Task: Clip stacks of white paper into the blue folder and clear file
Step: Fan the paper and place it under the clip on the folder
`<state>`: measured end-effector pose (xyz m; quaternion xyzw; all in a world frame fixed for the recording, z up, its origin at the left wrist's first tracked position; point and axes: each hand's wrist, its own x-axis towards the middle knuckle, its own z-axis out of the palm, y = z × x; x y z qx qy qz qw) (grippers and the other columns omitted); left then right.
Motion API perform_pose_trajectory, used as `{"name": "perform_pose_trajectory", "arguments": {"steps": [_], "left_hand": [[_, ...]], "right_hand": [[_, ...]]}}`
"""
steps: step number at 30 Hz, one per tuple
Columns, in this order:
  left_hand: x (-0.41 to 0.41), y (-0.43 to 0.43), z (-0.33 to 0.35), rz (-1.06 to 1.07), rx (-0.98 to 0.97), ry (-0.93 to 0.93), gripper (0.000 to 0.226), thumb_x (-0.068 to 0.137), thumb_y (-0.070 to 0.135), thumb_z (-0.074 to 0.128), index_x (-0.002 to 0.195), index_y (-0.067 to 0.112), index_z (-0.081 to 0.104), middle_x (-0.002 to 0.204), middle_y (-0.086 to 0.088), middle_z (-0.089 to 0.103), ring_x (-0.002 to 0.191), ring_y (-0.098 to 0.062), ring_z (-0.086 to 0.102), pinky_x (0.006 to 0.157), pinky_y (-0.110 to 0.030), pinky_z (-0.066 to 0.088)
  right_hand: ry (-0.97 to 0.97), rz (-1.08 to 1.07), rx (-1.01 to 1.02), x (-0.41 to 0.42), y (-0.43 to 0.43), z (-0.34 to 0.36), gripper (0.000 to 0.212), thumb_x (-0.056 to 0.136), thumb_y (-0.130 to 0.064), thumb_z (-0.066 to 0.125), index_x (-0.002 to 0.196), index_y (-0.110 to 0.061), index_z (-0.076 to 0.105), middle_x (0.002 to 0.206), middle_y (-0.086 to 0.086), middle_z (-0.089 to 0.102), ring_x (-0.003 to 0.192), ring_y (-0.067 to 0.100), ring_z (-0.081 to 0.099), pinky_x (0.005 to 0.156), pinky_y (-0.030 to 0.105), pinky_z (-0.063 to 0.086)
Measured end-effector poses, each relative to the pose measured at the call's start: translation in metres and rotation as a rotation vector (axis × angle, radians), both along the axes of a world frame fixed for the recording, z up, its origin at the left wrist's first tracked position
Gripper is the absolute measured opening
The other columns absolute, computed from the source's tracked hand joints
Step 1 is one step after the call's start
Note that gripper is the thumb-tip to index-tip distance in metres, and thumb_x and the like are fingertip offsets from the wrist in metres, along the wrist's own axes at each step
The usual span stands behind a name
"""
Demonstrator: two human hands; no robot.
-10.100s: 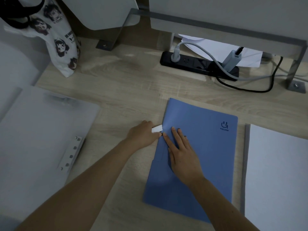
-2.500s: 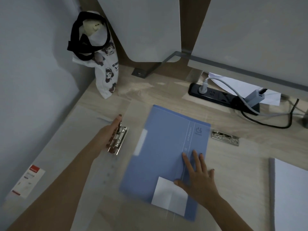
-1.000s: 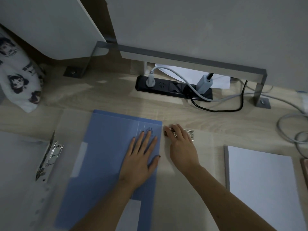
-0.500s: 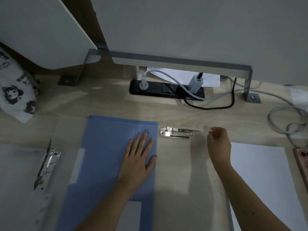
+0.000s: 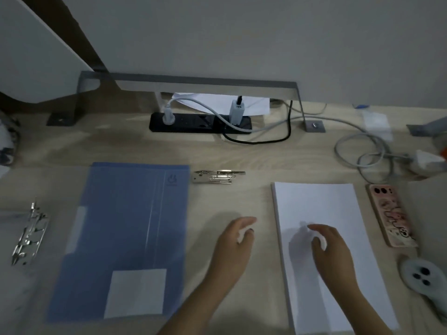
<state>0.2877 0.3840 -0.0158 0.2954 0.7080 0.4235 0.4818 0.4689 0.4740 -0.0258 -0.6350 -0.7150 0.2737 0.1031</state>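
Observation:
The blue folder (image 5: 125, 233) lies flat at the left of the desk, seen through the clear file (image 5: 219, 206) spread over it. One metal clip (image 5: 219, 176) sits on the clear sheet just right of the folder's top corner. A second metal clip (image 5: 30, 234) lies at the far left. The white paper stack (image 5: 321, 204) lies to the right. My left hand (image 5: 233, 247) hovers over the desk between folder and stack, fingers loosely curled, holding nothing. My right hand (image 5: 329, 247) hovers over the stack's lower middle, fingers loosely curled and empty.
A black power strip (image 5: 200, 122) with plugs and cables runs along the back under a metal stand. Coiled grey cable (image 5: 362, 151) lies back right. A phone (image 5: 390, 213) in a patterned case and a pale controller (image 5: 422, 276) lie right of the stack.
My left hand has lifted off the blue folder and moved right toward the paper. My right hand has left the clip and come over the paper stack. The view has shifted right.

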Motion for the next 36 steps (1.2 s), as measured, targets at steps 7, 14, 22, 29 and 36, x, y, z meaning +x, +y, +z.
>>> {"name": "perform_pose_trajectory", "arguments": {"steps": [7,14,22,29,36], "left_hand": [[0.082,0.025,0.007,0.021,-0.339,-0.363,0.035,0.091,0.014,0.042,0.126,0.009,0.045,0.093,0.005,0.051,0.083,-0.008,0.050,0.068,-0.016,0.040],[0.087,0.050,-0.005,0.210,-0.430,-0.352,0.020,0.087,0.011,0.046,0.067,0.016,0.046,0.067,-0.001,0.044,0.061,-0.014,0.041,0.062,-0.026,0.034],[0.100,0.058,-0.030,0.305,-0.426,-0.298,0.041,0.084,0.032,0.040,0.111,0.009,0.060,0.117,-0.013,0.062,0.108,-0.029,0.059,0.099,-0.040,0.046],[0.109,0.030,-0.004,0.247,-0.205,-0.484,0.028,0.096,0.017,0.042,0.111,0.014,0.066,0.107,-0.005,0.070,0.092,-0.013,0.067,0.069,-0.014,0.054],[0.127,0.028,0.002,0.150,-0.111,-0.366,0.035,0.096,0.025,0.045,0.129,0.028,0.055,0.123,0.005,0.065,0.110,-0.009,0.062,0.098,-0.033,0.050]], "right_hand": [[-0.104,0.230,-0.013,0.022,-0.010,-0.026,0.036,0.080,0.006,0.060,0.114,0.000,0.062,0.123,0.020,0.060,0.110,0.037,0.059,0.096,0.040,0.044],[-0.076,0.305,-0.060,0.024,-0.006,-0.018,0.038,0.085,0.000,0.055,0.122,-0.002,0.057,0.134,0.019,0.051,0.120,0.037,0.051,0.102,0.037,0.038],[0.012,0.235,-0.238,0.023,0.001,-0.005,0.043,0.092,-0.036,0.047,0.129,-0.014,0.050,0.144,0.006,0.042,0.127,0.022,0.046,0.102,0.028,0.036],[0.171,0.145,-0.391,0.029,0.004,0.007,0.051,0.084,-0.044,0.057,0.128,-0.020,0.048,0.141,0.000,0.047,0.124,0.021,0.048,0.104,0.031,0.037],[0.395,0.081,-0.491,0.043,0.007,0.016,0.023,0.090,-0.035,0.052,0.112,-0.033,0.059,0.125,-0.012,0.058,0.120,0.008,0.050,0.103,0.024,0.033]]}}
